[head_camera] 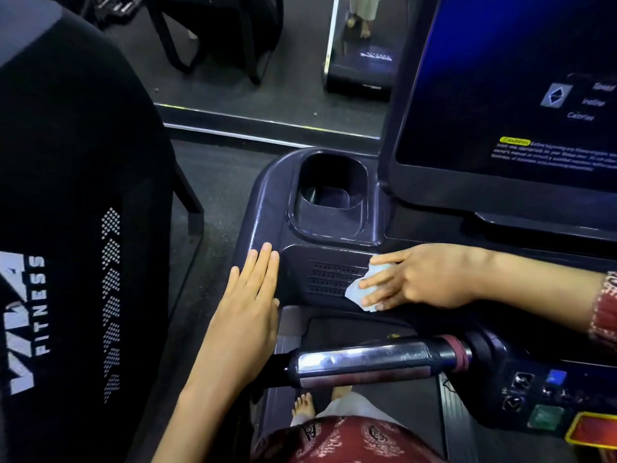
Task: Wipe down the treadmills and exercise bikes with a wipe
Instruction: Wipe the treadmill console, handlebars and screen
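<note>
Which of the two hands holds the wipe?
The right hand holds the pale wipe against the perforated panel; the left hand lies flat on the console edge, holding nothing.

Dark moulded plastic treadmill console [267, 208] looks smooth with a soft sheen; the pale blue crumpled wipe [367, 289] looks soft and papery; the chromed metal handlebar sensor [360, 362] is glossy and scuffed.
</note>
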Action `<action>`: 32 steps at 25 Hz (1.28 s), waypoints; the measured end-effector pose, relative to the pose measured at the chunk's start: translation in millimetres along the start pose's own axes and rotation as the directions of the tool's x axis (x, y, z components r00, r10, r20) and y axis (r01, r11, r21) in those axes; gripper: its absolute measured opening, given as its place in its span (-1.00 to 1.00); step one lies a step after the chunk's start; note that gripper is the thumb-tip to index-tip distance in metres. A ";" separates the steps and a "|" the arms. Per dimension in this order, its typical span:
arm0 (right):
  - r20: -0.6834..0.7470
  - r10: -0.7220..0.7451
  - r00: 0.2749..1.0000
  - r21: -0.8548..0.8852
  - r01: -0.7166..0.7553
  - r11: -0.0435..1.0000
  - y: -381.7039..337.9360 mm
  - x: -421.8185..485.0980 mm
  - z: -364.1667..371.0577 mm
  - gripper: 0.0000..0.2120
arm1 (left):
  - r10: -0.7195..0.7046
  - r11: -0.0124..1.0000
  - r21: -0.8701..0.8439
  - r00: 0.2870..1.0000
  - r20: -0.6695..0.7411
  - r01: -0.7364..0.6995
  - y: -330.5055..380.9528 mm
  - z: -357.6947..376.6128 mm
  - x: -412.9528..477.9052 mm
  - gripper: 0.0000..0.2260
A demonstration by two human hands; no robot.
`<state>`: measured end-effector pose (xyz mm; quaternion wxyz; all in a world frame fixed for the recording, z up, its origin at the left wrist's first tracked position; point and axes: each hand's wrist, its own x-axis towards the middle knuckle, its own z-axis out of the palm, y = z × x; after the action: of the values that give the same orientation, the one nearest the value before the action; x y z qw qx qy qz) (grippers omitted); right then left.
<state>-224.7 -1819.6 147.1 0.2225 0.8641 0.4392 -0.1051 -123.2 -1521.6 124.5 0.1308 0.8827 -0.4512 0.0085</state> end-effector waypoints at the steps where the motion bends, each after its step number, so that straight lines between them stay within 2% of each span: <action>1: -0.017 -0.006 1.000 -0.002 0.006 1.000 0.1 -7.1 0.6 -0.50 | -0.003 1.000 -0.028 1.000 0.004 0.003 -0.3 0.4 -0.1 -0.47; 3: -0.084 0.027 0.996 -0.012 -0.028 1.000 3.6 6.2 -5.8 -0.51 | 0.003 0.998 -0.066 1.000 0.005 -0.003 -1.2 1.2 1.0 -0.47; 6: -0.165 0.114 0.980 0.070 -0.104 0.992 6.7 65.2 -14.3 -0.54 | 0.015 0.996 -0.092 1.000 -0.006 -0.016 -1.0 1.0 1.0 -0.48; 7: -0.176 0.096 0.980 0.050 -0.089 0.995 8.0 80.1 -17.8 -0.53 | 0.010 0.995 -0.098 1.000 -0.004 -0.011 -1.0 0.8 1.4 -0.47; 9: -0.043 0.010 0.999 -0.026 -0.011 1.000 9.3 79.8 -23.1 -0.53 | 0.013 0.994 -0.105 1.000 0.009 -0.012 -1.9 0.3 1.7 -0.46; 11: 0.132 -0.053 0.990 -0.038 0.058 0.998 6.3 46.2 -29.0 -0.63 | 0.026 0.994 -0.111 0.999 0.022 -0.024 -2.8 -2.0 1.2 -0.48; 12: 0.112 -0.031 0.993 -0.041 0.036 0.999 6.7 26.8 -30.6 -0.64 | 0.026 0.992 -0.122 0.999 0.027 -0.022 -2.8 -3.1 1.0 -0.48; 14: -0.067 0.101 0.993 0.025 -0.100 0.995 4.1 -6.5 -15.4 -0.66 | 0.006 0.986 -0.169 0.999 0.033 -0.001 -2.1 -4.6 0.9 -0.48; 16: -0.150 0.291 0.945 0.165 -0.266 0.950 -4.4 -13.8 -6.0 -0.62 | -0.023 0.976 -0.215 1.000 0.010 0.024 -0.6 -5.5 3.9 -0.48; 19: -0.168 0.516 0.840 0.294 -0.457 0.839 -20.8 35.5 -15.7 -0.51 | -0.060 0.970 -0.237 0.998 -0.016 0.054 4.5 -5.4 8.5 -0.49; 22: -0.223 0.615 0.756 0.364 -0.521 0.772 -18.4 104.1 -33.8 -0.36 | -0.147 0.935 -0.327 0.989 -0.014 0.135 2.9 -6.8 9.8 -0.43; 24: -0.188 0.693 0.696 0.471 -0.556 0.685 -6.9 125.7 -39.9 -0.33 | -0.213 0.898 -0.386 0.976 0.038 0.211 -3.0 -10.5 9.9 -0.40; 26: -0.174 0.663 0.728 0.535 -0.496 0.684 4.4 131.6 -43.5 -0.37 | -0.207 0.894 -0.391 0.976 0.073 0.219 -8.1 -12.6 10.8 -0.41; 28: -0.169 0.642 0.748 0.586 -0.448 0.676 17.3 138.9 -45.7 -0.50 | -0.177 0.897 -0.395 0.980 0.091 0.199 -10.8 -14.9 16.1 -0.44; 30: -0.096 0.732 0.675 0.597 -0.549 0.585 47.0 152.2 -43.6 -0.48 | -0.179 0.881 -0.423 0.978 0.111 0.210 -12.8 -15.5 30.6 -0.49; 32: 0.030 0.834 0.550 0.621 -0.664 0.416 85.5 162.5 -44.5 -0.39 | -0.195 0.853 -0.466 0.972 0.131 0.234 -15.6 -15.7 49.3 -0.50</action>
<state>-60.2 -1726.7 150.0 -0.0872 0.9958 -0.0257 0.0072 -79.8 -1548.3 142.7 0.3270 0.8674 -0.3427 -0.1524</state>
